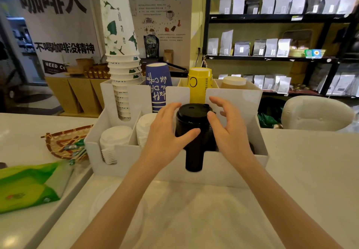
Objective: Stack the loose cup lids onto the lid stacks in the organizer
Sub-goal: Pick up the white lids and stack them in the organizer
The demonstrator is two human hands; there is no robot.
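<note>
Black lid stack (194, 130) stands upright in the organizer (260, 151); left hand (167, 138) and right hand (229, 130) flank it, fingers spread open.

black lid stack (194, 124) glossy plastic; organizer (128, 151) matt white; basket (64, 142) woven

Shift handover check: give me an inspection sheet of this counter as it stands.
Surface: white counter, mostly bare in front.
Job's things: black lid stack and white lid stacks in the white organizer.
Clutter: green packet, woven tray.
Grippers: left hand and right hand on either side of the black stack, fingers spread.
Cables: nothing seen.
Surroundings: cup stacks, shelves of bags.
</note>
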